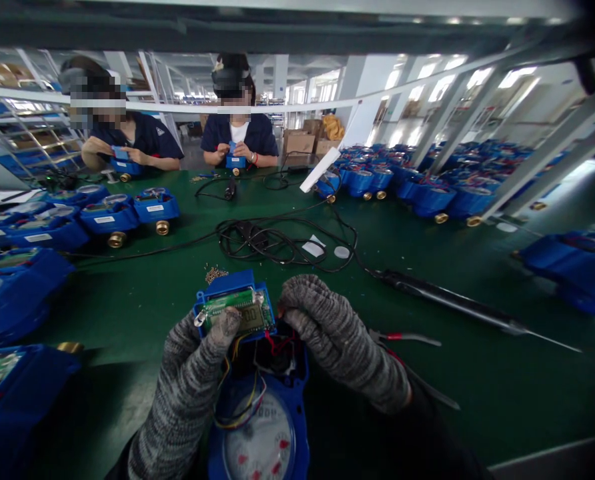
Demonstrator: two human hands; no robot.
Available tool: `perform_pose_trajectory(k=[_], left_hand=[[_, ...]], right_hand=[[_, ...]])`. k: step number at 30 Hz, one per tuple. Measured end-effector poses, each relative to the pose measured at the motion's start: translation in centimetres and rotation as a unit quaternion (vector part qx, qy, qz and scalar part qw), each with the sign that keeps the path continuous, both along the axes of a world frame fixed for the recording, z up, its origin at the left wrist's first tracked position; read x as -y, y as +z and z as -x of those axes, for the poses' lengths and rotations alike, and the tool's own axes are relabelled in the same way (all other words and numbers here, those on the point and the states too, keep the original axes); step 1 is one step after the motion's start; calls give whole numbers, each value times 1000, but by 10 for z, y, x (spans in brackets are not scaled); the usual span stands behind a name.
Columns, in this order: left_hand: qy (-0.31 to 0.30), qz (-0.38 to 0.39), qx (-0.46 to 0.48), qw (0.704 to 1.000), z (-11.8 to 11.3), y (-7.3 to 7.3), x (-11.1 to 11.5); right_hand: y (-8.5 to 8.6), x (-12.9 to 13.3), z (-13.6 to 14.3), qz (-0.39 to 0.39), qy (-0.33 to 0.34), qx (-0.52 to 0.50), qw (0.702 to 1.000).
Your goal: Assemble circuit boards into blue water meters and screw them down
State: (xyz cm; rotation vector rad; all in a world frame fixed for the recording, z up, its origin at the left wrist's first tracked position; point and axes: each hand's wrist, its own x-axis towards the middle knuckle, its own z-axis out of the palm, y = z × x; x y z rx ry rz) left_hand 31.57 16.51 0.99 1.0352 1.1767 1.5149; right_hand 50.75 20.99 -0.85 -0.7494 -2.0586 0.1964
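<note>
A blue water meter (300, 447) with a round dial lies open in front of me, coloured wires running up from it. My left hand (192, 373), in a grey knitted glove, grips a small blue housing (232, 283) with a green circuit board and display, its thumb on the board. Close to the housing's right edge, my right hand (327, 327), also gloved, has its fingers pinched together above the red wires; what they hold is too small to make out. Red-handled pliers (412, 338) lie just beyond my right wrist.
Blue meters (110, 217) stand at the left and more (427, 197) at the back right. A black electric screwdriver (442, 297), coiled cable (257, 237) and small screws (215, 274) lie on the green table. Two people handle blue parts opposite.
</note>
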Motion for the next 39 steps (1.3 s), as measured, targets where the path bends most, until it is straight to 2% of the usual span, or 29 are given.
perform_pose_trajectory(k=[4, 8, 11, 14, 19, 22, 24, 26, 28, 32, 34, 36, 39], left_hand=[[-14, 23, 30, 999, -5, 2, 4], [25, 53, 36, 998, -10, 7, 10], [16, 65, 32, 997, -6, 7, 10], [13, 83, 37, 996, 1, 3, 8], [18, 86, 22, 996, 9, -10, 6], [0, 95, 30, 995, 10, -15, 7], [-29, 104, 39, 993, 11, -15, 7], [-58, 108, 35, 992, 13, -13, 8], [-78, 104, 23, 991, 14, -9, 9], [-125, 97, 30, 987, 14, -5, 10], [-140, 91, 38, 985, 14, -6, 10], [-119, 82, 46, 988, 14, -9, 9], [-49, 75, 45, 995, 12, -11, 10]], right_hand=[[-1, -3, -8, 77, 59, -10, 995], [-5, -6, -9, 112, 69, -47, 990], [-5, -8, -8, 128, 76, -86, 985], [-3, -9, -4, 90, 77, -68, 991], [0, -11, 10, -31, 23, -44, 998], [-1, -14, 16, -38, 24, -23, 999], [-3, -17, 17, -30, 49, -12, 998], [-6, -19, 15, 8, 84, -5, 996], [-8, -21, 13, 84, 117, -9, 990], [-9, -23, 12, 274, 190, -64, 941], [-9, -24, 13, 318, 199, -79, 924], [-9, -23, 15, 293, 172, -68, 938], [-7, -16, 18, 189, 81, -58, 977]])
